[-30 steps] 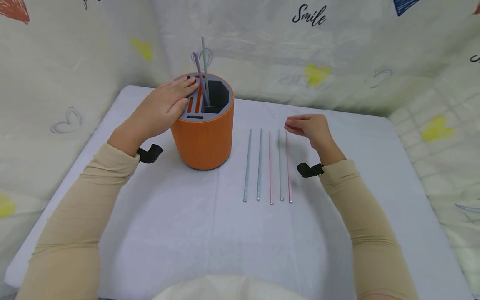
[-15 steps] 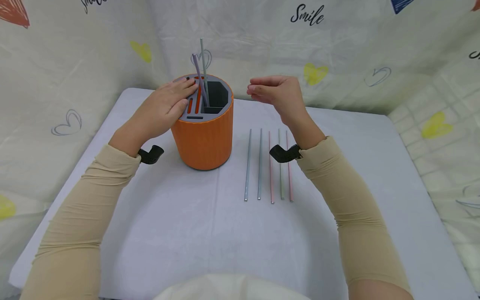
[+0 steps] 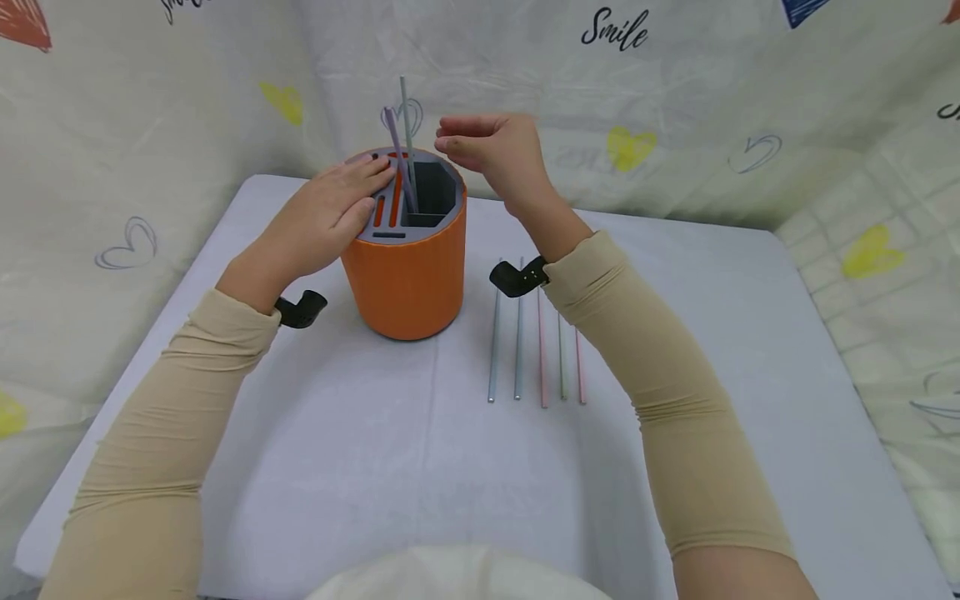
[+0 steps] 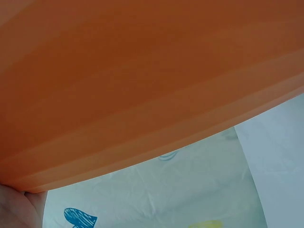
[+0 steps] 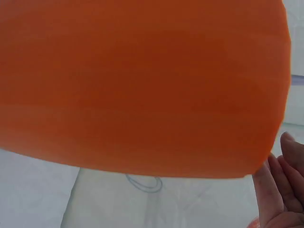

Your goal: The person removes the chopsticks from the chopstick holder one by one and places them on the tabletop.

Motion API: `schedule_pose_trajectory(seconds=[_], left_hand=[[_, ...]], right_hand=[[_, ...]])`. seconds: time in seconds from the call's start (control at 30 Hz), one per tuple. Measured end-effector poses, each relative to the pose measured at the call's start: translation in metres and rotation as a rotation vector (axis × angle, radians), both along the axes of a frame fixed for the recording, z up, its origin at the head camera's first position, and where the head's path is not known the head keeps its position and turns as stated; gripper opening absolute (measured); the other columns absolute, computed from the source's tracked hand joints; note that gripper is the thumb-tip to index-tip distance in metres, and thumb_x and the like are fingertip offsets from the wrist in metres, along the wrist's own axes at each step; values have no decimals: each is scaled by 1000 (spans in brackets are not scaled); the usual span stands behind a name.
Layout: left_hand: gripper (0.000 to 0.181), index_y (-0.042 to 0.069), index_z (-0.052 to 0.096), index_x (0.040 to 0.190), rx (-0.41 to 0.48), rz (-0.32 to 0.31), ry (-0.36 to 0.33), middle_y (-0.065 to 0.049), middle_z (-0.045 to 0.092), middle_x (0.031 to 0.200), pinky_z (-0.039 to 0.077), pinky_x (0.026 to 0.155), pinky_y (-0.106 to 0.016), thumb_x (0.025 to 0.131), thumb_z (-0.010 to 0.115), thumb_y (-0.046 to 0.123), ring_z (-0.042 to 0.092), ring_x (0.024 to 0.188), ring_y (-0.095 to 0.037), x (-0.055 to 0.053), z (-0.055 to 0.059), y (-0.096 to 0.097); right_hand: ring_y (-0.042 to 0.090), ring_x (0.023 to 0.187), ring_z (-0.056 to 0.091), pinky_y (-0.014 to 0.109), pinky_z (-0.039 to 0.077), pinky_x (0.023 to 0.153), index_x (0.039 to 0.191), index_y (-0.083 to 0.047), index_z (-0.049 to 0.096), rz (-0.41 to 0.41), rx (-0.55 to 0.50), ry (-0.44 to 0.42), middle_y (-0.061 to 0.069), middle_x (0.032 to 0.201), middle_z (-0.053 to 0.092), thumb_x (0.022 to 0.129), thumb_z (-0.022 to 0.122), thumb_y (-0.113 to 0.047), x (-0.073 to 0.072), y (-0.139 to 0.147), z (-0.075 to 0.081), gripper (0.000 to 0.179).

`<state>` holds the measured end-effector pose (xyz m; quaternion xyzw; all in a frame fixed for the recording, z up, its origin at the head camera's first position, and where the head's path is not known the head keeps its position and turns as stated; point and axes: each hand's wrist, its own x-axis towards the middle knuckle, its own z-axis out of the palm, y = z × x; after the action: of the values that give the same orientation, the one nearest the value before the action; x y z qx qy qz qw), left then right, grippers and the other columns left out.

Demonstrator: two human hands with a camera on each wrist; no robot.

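Observation:
In the head view my left hand [image 3: 318, 208] rests on the left part of the grey slotted top of an orange round holder [image 3: 405, 287]. A purple stick [image 3: 397, 137] and a pale green stick [image 3: 406, 104] stand upright in the holder, leaning slightly. My right hand [image 3: 495, 154] hovers just right of them above the rim, fingers extended and holding nothing. The right wrist view shows the fingers [image 5: 267, 190] of that hand beside the holder's edge. Most of the left hand is hidden in its own wrist view, behind the orange wall.
Several thin sticks lie in a row on the white table, among them a blue stick [image 3: 492, 358], a pink stick [image 3: 543, 358] and a green stick [image 3: 562, 367]. The right forearm covers their far ends. A patterned cloth [image 3: 675, 108] hangs behind.
My right hand has moved left and up from beside the row of sticks to the holder's top. The left hand, the holder and the sticks have stayed in place.

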<state>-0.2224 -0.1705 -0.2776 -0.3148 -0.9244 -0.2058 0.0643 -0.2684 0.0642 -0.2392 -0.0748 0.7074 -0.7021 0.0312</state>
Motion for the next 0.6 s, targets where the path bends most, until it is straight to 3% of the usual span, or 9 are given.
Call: schedule_pose_trajectory(seconds=[0.27,0.6], left_hand=[[48,11,31,145,1,3,-1,-4,25,153,10,119,-37,100,27,27,14,144,-19,2,1,0],[48,10,31,145,-6,9,-14,-4,25,153,10,119,-37,100,26,28,14,144,-19,4,2,1]], right_hand=[[14,92,68,21,55,81,108,-3,70,-5,51,-3,8,106,69,75,76,-8,-2,-24,3,34],[15,91,68,21,56,77,108,0,69,-19,80,-75,10,113,66,75,75,-6,-10,-39,11,34]])
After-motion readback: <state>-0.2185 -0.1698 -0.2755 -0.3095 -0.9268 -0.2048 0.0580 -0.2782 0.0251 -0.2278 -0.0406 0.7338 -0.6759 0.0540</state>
